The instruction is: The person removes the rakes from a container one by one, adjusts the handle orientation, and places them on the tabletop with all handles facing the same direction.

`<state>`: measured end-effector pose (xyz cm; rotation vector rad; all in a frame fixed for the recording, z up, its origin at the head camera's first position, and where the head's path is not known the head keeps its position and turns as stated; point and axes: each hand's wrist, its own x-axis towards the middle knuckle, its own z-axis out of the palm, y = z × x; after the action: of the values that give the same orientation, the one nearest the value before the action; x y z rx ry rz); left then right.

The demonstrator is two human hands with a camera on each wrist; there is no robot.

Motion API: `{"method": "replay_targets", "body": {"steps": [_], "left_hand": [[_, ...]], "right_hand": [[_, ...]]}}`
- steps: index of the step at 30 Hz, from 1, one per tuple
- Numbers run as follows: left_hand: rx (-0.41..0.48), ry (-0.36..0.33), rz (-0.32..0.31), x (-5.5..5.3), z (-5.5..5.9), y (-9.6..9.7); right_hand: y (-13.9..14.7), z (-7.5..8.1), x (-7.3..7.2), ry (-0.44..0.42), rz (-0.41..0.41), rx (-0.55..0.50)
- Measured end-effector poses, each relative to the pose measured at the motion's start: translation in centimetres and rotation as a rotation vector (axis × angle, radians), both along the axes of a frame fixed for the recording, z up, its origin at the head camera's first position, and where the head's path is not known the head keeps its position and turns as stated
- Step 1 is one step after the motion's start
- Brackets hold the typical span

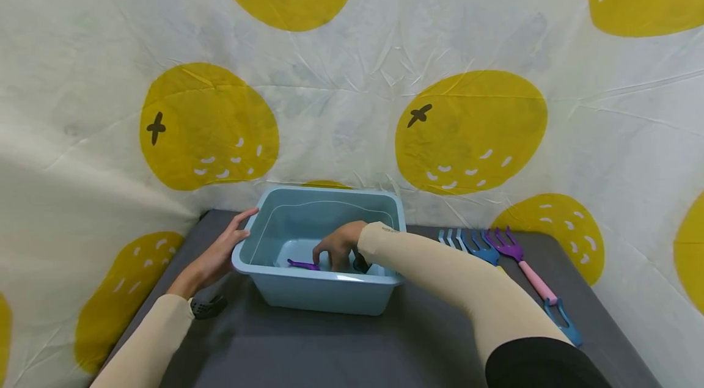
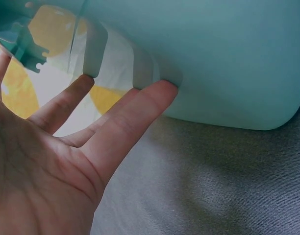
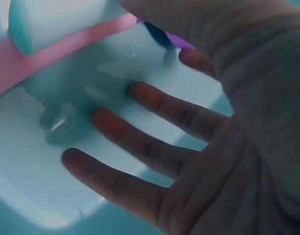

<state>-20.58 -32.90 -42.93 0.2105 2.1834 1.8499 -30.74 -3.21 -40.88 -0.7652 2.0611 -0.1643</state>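
Observation:
A light blue plastic basin (image 1: 324, 293) stands on the grey table. My left hand (image 1: 220, 253) touches its left side with straight, spread fingers; in the left wrist view the fingertips (image 2: 169, 90) press the outer wall. My right hand (image 1: 343, 241) reaches down inside the basin, its fingers (image 3: 111, 176) spread over the floor. By the thumb and index finger lies a tool with a pink handle (image 3: 81, 41) and a purple part (image 1: 302, 264). A white-and-green handle (image 3: 57, 22) lies beside the pink one. The thumb tip is hidden, and no grip is visible.
Right of the basin lie several toy garden forks: a light blue one (image 1: 452, 237), a blue one (image 1: 484, 248) and a purple one (image 1: 508, 247) with a pink handle. A blue piece (image 1: 566, 324) lies nearer. A white sheet (image 1: 341, 113) with yellow fruit prints hangs behind.

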Motion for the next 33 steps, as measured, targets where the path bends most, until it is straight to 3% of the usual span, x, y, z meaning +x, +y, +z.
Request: {"method": "replay_targets", "body": {"steps": [11, 20, 33], "left_hand": [[0.018, -0.001, 0.002, -0.2, 0.2, -0.1], [0.008, 0.009, -0.005, 0.0, 0.1, -0.1], [0.000, 0.003, 0.003, 0.0, 0.1, -0.1]], "right_hand": [[-0.7, -0.2, 0.9, 0.028, 0.027, 0.041], [-0.7, 0.4, 2.0, 0.031, 0.107, 0.007], [-0.3, 0.5, 1.4, -0.023, 0.065, -0.091]]}}
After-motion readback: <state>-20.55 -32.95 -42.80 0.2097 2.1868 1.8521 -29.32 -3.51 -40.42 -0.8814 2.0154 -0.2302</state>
